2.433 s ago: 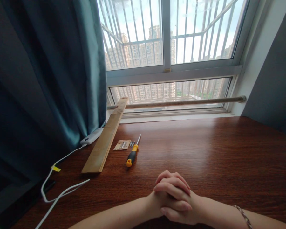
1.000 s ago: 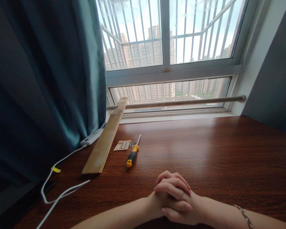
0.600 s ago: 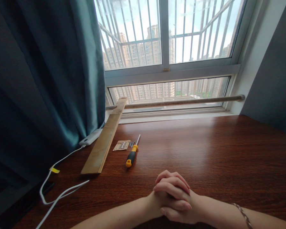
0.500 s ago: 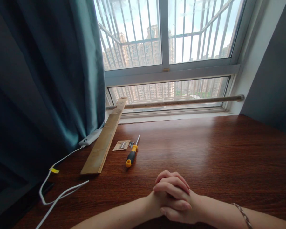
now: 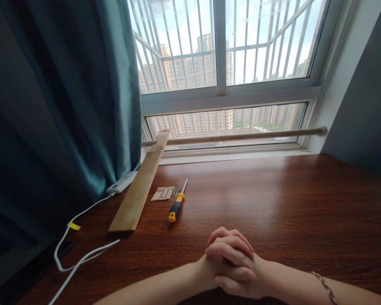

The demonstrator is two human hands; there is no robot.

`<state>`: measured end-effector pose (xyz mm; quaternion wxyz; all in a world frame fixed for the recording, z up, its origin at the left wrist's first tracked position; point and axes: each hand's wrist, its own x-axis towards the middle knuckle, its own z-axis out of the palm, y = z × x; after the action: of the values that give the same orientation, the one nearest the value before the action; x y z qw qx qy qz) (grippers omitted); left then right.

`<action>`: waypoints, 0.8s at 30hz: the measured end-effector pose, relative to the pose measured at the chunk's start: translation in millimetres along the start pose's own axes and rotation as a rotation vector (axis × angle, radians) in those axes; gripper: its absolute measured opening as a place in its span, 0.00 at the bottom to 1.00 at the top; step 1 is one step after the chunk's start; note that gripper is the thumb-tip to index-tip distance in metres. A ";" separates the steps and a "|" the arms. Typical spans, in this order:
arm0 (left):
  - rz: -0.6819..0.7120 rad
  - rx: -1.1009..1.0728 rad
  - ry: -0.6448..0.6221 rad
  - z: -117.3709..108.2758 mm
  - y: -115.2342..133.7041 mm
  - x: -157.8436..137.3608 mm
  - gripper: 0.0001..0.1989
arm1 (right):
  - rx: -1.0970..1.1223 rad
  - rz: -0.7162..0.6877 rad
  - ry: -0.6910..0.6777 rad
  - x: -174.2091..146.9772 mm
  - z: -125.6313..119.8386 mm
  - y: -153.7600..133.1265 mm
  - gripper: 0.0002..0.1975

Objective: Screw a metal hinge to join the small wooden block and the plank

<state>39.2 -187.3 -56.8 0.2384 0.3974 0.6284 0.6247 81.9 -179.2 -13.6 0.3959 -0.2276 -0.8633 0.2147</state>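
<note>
Left hand: laced into the right hand at the lower centre of the frame, its fingers folded closed and gripping no object.
Right hand: likewise closed, fingers meshed with the left; a braided bracelet circles the wrist.
Screwdriver: nearest tool, well apart from the hands, lying on the surface just left of centre, tip toward the upper right. It looks light and rigid; the thick black-and-yellow handle is the place to hold — the shaft is thin and probably slick.
Screws: a small cluster between shaft and card, likely hard and fiddly, best pinched one at a time.
Card: brown, probably thin and bendable, small metallic pieces on it, too small to make out; its edge offers a hold.
Board: slanting from left of centre toward the window — stiff, apparently dry wood, probably steadiest gripped across both long edges.
White cable: looped at lower left, seemingly soft.
</note>
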 end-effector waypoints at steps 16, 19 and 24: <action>0.022 -0.039 -0.162 -8.2 4.6 -0.5 0.33 | 0.025 0.066 -0.024 -3.4 3.0 1.8 0.26; 0.045 0.014 -0.199 -11.5 2.3 0.5 0.33 | 0.016 0.069 -0.036 -2.6 2.3 1.1 0.25; 0.059 0.019 -0.191 -7.7 -2.1 -0.2 0.39 | 0.018 0.070 -0.039 -1.5 0.1 -1.6 0.25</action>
<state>32.8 -191.8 -58.0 0.2749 0.4759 0.5967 0.5847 82.4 -181.3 -13.6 0.3734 -0.2496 -0.8604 0.2407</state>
